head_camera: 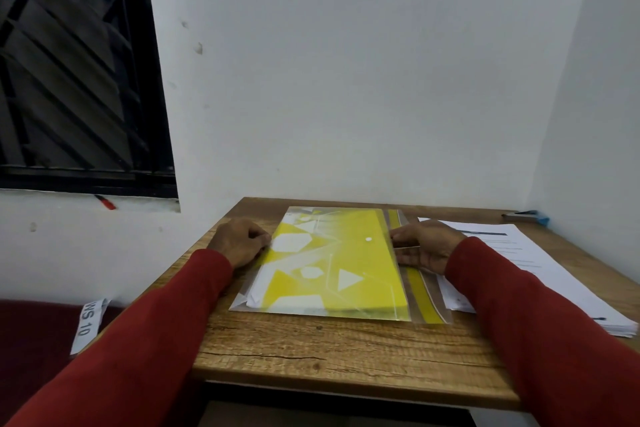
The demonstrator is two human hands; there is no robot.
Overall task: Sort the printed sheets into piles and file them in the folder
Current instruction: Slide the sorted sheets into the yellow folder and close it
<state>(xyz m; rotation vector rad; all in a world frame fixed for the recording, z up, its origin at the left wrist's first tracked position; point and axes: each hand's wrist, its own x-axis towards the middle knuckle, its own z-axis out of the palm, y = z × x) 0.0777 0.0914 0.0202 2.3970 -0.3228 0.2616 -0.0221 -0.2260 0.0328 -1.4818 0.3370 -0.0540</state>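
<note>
A yellow translucent plastic folder (332, 263) with white shapes and a white snap button lies flat on the wooden table (311, 347). White sheets show through it at its near left corner. My left hand (239, 241) grips the folder's left edge with curled fingers. My right hand (424, 246) pinches the folder's flap edge on the right, thumb on top. A stack of printed sheets (526, 263) lies to the right, partly under my right sleeve.
White walls close the table in behind and on the right. A small blue and grey object (526, 217) lies at the far right corner. A dark barred window (69, 62) is at left, a paper tag marked WS 10 (88, 324) below it.
</note>
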